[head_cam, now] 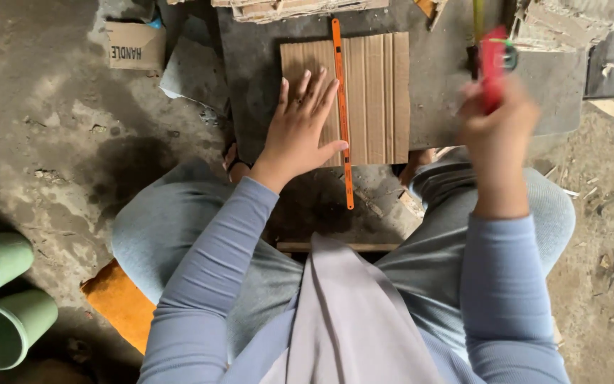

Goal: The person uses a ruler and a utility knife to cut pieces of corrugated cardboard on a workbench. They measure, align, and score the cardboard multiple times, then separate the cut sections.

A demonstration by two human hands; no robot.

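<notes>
My left hand (301, 128) lies flat, fingers spread, on a brown corrugated cardboard piece (378, 92) resting on a dark mat (435, 78). A long thin orange strip (342, 114), like a blade or ruler, lies lengthwise across the cardboard, right beside my left thumb and fingertips. My right hand (497, 128) is raised off to the right, blurred, and closed around a red cutter-like tool (493, 64). The tool's tip points away from me, above the mat's right part.
Stacks of cardboard pieces (570, 21) lie at the top right and top centre. A small cardboard box (135, 45) sits at the top left. Two green cylindrical containers (1, 299) lie at the lower left. An orange cushion (119, 302) shows under my leg. Scraps litter the concrete floor at right.
</notes>
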